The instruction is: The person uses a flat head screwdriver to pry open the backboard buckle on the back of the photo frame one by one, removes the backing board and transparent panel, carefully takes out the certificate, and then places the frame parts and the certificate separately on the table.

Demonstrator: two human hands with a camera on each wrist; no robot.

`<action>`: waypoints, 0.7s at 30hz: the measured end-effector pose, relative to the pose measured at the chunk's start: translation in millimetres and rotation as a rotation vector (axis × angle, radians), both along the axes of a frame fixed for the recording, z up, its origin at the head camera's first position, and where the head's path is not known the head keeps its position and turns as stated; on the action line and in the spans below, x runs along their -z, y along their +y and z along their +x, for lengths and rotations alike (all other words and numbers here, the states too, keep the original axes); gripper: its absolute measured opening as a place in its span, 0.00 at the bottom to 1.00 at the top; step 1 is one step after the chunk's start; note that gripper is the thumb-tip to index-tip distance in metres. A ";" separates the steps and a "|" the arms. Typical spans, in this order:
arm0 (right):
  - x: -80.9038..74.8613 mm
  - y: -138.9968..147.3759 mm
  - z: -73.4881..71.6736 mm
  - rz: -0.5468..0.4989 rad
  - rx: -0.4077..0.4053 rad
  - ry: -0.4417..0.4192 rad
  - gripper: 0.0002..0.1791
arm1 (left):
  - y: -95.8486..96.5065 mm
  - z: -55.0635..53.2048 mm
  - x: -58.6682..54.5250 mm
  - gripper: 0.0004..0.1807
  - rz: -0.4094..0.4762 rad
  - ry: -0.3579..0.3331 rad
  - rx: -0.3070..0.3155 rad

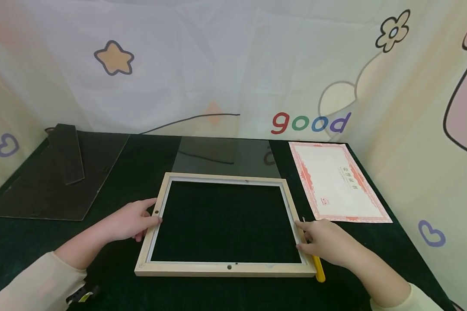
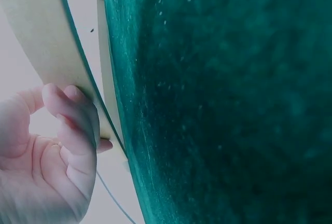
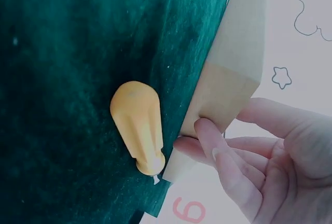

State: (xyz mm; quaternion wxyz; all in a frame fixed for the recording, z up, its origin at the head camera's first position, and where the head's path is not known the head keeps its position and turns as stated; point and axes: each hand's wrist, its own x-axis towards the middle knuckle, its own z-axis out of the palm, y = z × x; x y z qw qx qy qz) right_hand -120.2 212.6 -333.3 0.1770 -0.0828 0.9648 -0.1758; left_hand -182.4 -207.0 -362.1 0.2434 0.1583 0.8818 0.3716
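A pale wooden picture frame (image 1: 187, 269) lies on the dark green cloth, and bare cloth shows through its opening. My left hand (image 1: 130, 221) grips its left side, thumb on the inner edge; in the left wrist view, the fingers of that hand (image 2: 72, 130) bend against the frame's outer side. Opposite it, my right hand (image 1: 328, 239) pinches the right side. Beside that hand, partly under it, is a screwdriver with a yellow handle (image 1: 319, 268); in the right wrist view its handle (image 3: 139, 123) lies on the cloth, apart from the fingers.
A black backing board (image 1: 27, 190) with a stand leg (image 1: 67, 155) lies at the left. Behind the frame is a clear, reflective sheet (image 1: 225, 156). A red-bordered certificate (image 1: 327, 177) lies at the right. Printed curtains (image 1: 218, 65) enclose the table's back and sides.
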 end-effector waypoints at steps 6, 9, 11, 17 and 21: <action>-0.2 -1.6 6.9 0.030 0.003 -0.023 0.32 | -1.3 9.2 -0.1 0.37 0.010 -0.023 -0.004; 1.7 -1.2 9.8 0.036 -0.012 -0.031 0.32 | -2.3 13.1 2.8 0.37 0.011 -0.031 -0.003; 2.9 -0.9 11.0 0.038 -0.019 -0.043 0.32 | -2.2 15.8 4.5 0.38 0.011 -0.036 -0.001; 6.1 0.1 13.4 0.070 -0.035 -0.079 0.33 | 0.6 21.6 8.7 0.37 -0.017 -0.050 -0.005; 8.4 -0.5 15.4 0.079 -0.013 -0.112 0.34 | 1.8 23.8 10.5 0.37 -0.024 -0.060 -0.008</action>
